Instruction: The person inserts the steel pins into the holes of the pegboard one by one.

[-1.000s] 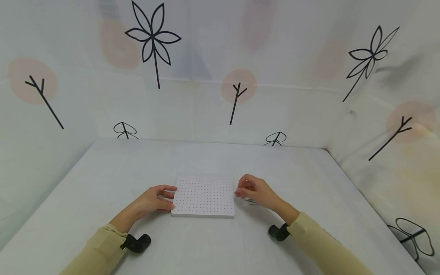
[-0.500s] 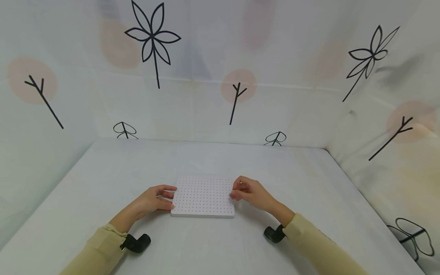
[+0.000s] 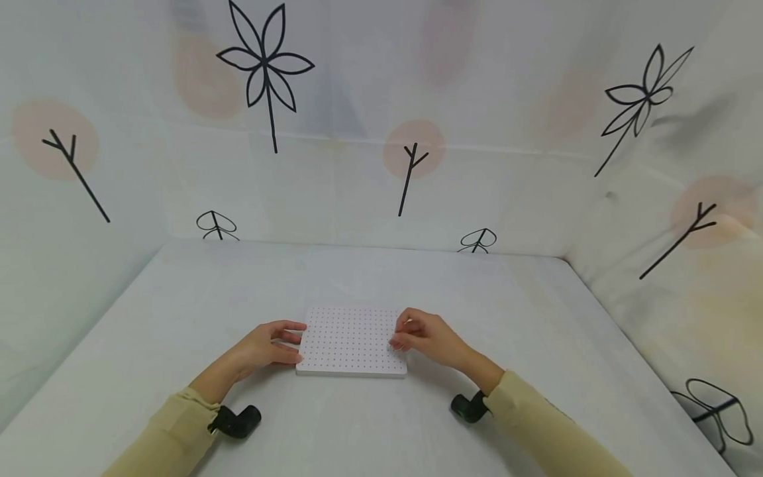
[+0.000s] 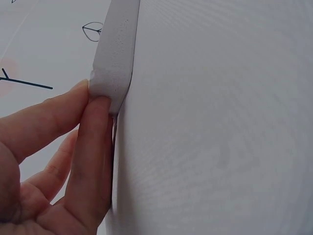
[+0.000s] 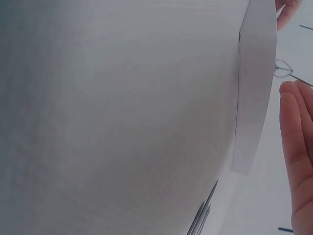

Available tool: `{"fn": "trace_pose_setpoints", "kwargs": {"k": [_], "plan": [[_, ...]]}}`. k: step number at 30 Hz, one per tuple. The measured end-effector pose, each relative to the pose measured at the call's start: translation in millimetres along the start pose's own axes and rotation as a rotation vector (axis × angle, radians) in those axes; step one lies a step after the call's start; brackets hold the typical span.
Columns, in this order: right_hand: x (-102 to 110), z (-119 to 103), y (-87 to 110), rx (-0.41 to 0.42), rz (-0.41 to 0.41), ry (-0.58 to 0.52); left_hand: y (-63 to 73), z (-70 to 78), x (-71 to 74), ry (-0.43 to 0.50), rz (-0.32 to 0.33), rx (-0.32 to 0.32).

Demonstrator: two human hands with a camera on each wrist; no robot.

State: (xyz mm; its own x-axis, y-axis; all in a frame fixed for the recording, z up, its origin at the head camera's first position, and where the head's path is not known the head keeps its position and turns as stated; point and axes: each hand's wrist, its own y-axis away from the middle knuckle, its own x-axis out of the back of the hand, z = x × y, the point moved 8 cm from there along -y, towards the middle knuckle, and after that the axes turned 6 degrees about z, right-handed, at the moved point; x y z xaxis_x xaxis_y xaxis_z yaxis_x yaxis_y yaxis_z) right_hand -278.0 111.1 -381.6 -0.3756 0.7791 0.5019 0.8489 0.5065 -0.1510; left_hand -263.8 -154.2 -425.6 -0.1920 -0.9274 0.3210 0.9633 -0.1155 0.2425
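Note:
A white board with rows of small holes [image 3: 352,341] lies flat on the table. My left hand [image 3: 271,344] touches its left edge with fingers and thumb spread; in the left wrist view, fingertips [image 4: 100,107] rest against the board's corner [image 4: 110,83]. Over the board's right part, my right hand [image 3: 426,338] has thumb and forefinger together. The right wrist view shows a thin metal needle [image 5: 301,81] at these fingertips, partly hidden by them. Several similar pointed metal needles [image 5: 200,215] lie on the table to the right of the board.
A white cloth covers the table [image 3: 357,424]. Patterned white fabric walls [image 3: 346,185] stand behind and at both sides. A black camera [image 3: 238,422] is strapped at the left wrist, another camera [image 3: 469,407] at the right wrist.
My right hand has moved left from beside the board, near the loose needles, to over its right part. The left hand and the board have stayed in place.

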Motion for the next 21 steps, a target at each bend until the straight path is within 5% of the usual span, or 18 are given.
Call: {"fn": "trace_pose_setpoints", "kwargs": {"k": [21], "plan": [[-22, -26, -3.6, -0.014, -0.068, 0.051, -1.5, -0.4, 0.8, -0.011, 0.004, -0.001]]}}
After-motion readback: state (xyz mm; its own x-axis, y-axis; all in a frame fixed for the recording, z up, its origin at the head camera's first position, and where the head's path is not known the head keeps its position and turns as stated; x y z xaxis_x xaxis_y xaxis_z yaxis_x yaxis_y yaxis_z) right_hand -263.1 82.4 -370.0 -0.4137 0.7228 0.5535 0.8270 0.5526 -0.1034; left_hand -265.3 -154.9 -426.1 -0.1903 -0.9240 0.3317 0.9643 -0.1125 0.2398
